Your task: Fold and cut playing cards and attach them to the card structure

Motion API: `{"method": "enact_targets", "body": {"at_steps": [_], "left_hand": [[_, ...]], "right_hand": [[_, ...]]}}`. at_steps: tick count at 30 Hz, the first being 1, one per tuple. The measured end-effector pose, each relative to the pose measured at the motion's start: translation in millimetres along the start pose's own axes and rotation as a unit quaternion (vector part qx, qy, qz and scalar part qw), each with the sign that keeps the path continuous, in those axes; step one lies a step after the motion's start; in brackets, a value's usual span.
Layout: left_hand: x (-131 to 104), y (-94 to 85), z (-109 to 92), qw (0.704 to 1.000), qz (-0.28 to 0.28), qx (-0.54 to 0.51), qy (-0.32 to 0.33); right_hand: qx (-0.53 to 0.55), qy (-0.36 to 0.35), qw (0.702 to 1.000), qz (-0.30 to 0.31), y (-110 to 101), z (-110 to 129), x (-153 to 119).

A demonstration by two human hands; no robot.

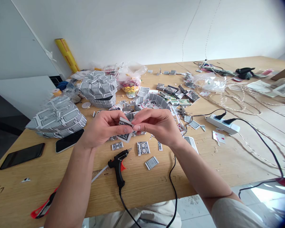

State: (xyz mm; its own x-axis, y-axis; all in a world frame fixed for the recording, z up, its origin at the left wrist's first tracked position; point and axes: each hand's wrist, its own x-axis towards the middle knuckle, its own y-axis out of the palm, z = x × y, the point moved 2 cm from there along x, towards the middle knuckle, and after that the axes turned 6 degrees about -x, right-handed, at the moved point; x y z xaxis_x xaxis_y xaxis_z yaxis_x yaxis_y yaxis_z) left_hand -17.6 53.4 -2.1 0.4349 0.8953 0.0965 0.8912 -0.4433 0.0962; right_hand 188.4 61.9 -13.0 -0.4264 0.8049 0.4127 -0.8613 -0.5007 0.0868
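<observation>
A grey-patterned playing card (124,137), folded or cut, is held above the table between my two hands. My left hand (107,127) pinches it with thumb and fingers. From the other side, the thumb and fingertips of my right hand (156,124) close on its right edge. Below them, a black glue gun (119,169) with a white glue stick lies on the wood, its nozzle pointing up and right. Several cut card pieces (143,148) are spread beside it. Behind my hands stands a ring of folded cards (154,100), partly hidden.
Two card-built shapes (98,85) stand at the left, near two phones (22,155). A red utility knife (44,204) lies partly under my left forearm. On the right are a white power strip (222,123) and loops of twisted cable (237,101). The glue gun's cord hangs over the front edge.
</observation>
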Motion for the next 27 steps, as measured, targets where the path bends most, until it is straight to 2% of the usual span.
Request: {"method": "enact_targets", "body": {"at_steps": [4, 14, 27], "left_hand": [[-0.2, -1.4, 2.4, 1.000, 0.000, -0.002, -0.011], [-2.8, 3.3, -7.2, 0.999, -0.018, 0.040, 0.004], [1.3, 0.5, -2.7, 0.994, -0.070, 0.073, 0.027]], "right_hand": [[-0.005, -0.005, 1.000, 0.004, 0.1, 0.2, -0.2], [0.032, 0.073, 0.996, -0.026, 2.3, 6.1, -6.1], [-0.030, 0.066, 0.993, -0.092, 2.6, 3.7, -5.2]]}}
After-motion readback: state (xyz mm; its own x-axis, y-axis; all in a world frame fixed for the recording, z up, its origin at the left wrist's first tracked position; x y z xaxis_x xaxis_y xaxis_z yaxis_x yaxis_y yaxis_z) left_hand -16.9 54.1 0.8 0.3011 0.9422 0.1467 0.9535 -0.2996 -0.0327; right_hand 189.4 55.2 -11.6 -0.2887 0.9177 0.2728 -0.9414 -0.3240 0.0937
